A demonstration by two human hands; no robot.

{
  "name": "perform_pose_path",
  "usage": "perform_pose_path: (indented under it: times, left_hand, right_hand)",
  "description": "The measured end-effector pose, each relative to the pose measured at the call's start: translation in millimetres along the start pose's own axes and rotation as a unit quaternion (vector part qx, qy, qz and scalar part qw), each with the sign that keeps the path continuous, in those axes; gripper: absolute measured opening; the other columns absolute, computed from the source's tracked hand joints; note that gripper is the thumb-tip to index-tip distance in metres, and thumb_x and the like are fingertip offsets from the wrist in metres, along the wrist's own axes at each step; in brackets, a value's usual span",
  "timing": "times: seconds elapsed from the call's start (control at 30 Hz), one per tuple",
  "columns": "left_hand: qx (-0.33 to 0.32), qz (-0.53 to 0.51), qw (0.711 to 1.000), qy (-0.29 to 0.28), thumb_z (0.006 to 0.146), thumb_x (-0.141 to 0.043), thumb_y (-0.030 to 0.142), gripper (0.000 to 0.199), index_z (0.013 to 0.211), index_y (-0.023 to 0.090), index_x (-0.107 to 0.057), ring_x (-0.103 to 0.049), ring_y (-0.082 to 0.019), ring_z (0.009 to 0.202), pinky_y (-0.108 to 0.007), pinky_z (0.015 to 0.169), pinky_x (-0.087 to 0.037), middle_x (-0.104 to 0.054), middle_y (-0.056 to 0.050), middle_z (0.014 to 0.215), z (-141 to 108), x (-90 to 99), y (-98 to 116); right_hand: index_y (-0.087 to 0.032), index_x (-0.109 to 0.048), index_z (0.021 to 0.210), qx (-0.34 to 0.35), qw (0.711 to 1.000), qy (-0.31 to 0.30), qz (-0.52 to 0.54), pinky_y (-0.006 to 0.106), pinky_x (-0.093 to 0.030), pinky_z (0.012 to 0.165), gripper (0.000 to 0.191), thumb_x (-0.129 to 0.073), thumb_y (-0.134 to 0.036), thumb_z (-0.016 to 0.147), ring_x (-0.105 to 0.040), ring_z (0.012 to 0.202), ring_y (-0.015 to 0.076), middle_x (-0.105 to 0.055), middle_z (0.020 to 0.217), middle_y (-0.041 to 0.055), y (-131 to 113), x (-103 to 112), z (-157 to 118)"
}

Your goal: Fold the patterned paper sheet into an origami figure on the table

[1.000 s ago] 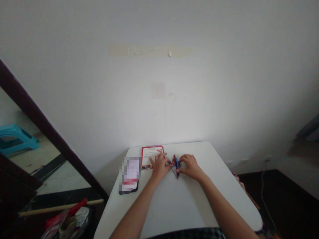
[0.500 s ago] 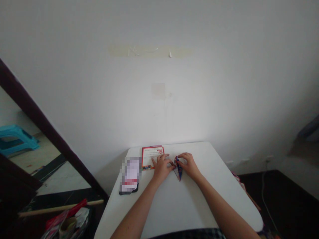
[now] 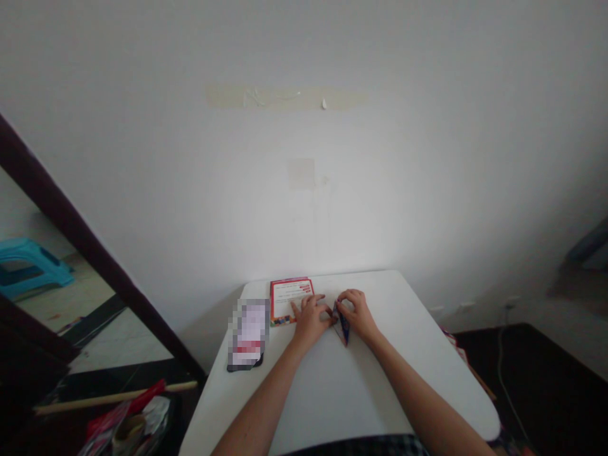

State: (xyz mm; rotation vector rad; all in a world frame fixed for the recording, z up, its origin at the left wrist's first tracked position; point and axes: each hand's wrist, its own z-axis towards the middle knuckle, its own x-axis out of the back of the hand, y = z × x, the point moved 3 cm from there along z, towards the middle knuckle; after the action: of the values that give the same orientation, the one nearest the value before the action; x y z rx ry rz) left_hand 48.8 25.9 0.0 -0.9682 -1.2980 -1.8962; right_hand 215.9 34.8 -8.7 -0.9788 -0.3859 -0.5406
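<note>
A small folded piece of paper (image 3: pixel 344 329), blue with a paler side and pointed at its near end, is held between my two hands above the white table. My left hand (image 3: pixel 311 320) pinches its left edge with thumb and forefinger, the other fingers spread over the corner of a printed booklet. My right hand (image 3: pixel 357 313) is closed on the upper right part of the folded paper, fingertips pressed together. The fingertips hide the paper's far end. The booklet (image 3: pixel 285 294), white with a red border, lies flat beside my left hand.
A phone with a blurred-out screen (image 3: pixel 249 335) lies at the left of the white table (image 3: pixel 342 399), which stands against the wall. On the floor at left is a bin with rubbish (image 3: pixel 137 424). A mirror (image 3: pixel 123 335) leans there, showing a blue stool (image 3: pixel 33 266).
The folded paper's near tip has shifted slightly to the right. My left hand has moved a little right, and my right hand's fingers have closed in slightly.
</note>
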Motion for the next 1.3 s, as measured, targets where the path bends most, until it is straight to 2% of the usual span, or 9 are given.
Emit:
perform_pose_path:
  times: [0.33,0.47,0.6,0.83,1.0,1.17,1.3]
  left_hand:
    - [-0.002,-0.013,1.000,0.016,0.075,-0.073,0.036,0.006,0.078,0.031,-0.073,-0.039,-0.029,0.130,-0.074,0.108,-0.005,-0.058,0.001,0.133,0,0.1,-1]
    - [0.009,-0.027,0.999,0.033,0.077,-0.072,0.035,0.005,0.078,0.031,-0.073,-0.042,-0.028,0.129,-0.073,0.108,-0.007,-0.060,0.001,0.131,1,1.5,-4]
    - [0.018,-0.036,0.999,0.029,0.082,-0.067,0.034,0.008,0.079,0.032,-0.075,-0.042,-0.029,0.128,-0.073,0.109,-0.007,-0.060,0.001,0.131,3,3.0,-8]
    - [0.019,-0.037,0.998,0.037,0.083,-0.066,0.036,0.010,0.080,0.031,-0.075,-0.043,-0.028,0.128,-0.072,0.110,-0.009,-0.060,0.001,0.131,5,1.6,-10]
    - [0.009,-0.035,0.998,0.052,0.080,-0.068,0.040,0.015,0.071,0.029,-0.072,-0.045,-0.027,0.125,-0.073,0.108,-0.009,-0.061,0.002,0.130,4,0.6,-11]
    - [0.020,-0.037,0.998,0.045,0.081,-0.068,0.037,0.008,0.080,0.034,-0.074,-0.045,-0.027,0.126,-0.072,0.108,-0.010,-0.061,0.002,0.129,5,1.4,-12]
    - [0.024,-0.037,0.998,0.045,0.078,-0.072,0.033,0.003,0.078,0.030,-0.073,-0.044,-0.028,0.127,-0.072,0.109,-0.009,-0.060,0.001,0.131,5,2.8,-10]
  right_hand:
    - [-0.023,-0.066,0.083,0.009,1.000,-0.001,-0.013,0.037,-0.039,0.097,0.028,-0.049,-0.043,0.092,-0.052,0.102,0.0219,-0.065,0.091,0.0048,5,1,0]
    - [-0.024,-0.069,0.087,0.011,0.999,-0.010,-0.045,0.038,-0.040,0.094,0.022,-0.056,-0.042,0.089,-0.052,0.104,0.0230,-0.065,0.095,0.0059,12,8,-3]
    - [-0.024,-0.071,0.084,0.022,0.997,-0.031,-0.071,0.038,-0.040,0.093,0.014,-0.060,-0.033,0.084,-0.053,0.103,0.0229,-0.066,0.095,0.0056,18,11,-5]
    - [-0.024,-0.071,0.084,0.026,0.996,-0.034,-0.076,0.038,-0.040,0.093,0.011,-0.061,-0.029,0.083,-0.054,0.103,0.0227,-0.067,0.096,0.0052,22,8,-5]
    - [-0.025,-0.072,0.082,0.026,0.995,-0.044,-0.086,0.039,-0.040,0.094,0.008,-0.065,-0.027,0.080,-0.054,0.103,0.0231,-0.067,0.097,0.0046,27,4,-5]
    - [-0.025,-0.072,0.080,0.029,0.993,-0.057,-0.095,0.038,-0.039,0.094,0.004,-0.068,-0.026,0.079,-0.055,0.103,0.0225,-0.068,0.097,0.0040,27,4,-4]
    - [-0.025,-0.072,0.081,0.038,0.991,-0.068,-0.106,0.039,-0.038,0.094,0.004,-0.069,-0.026,0.079,-0.054,0.104,0.0224,-0.068,0.099,0.0038,24,4,-5]
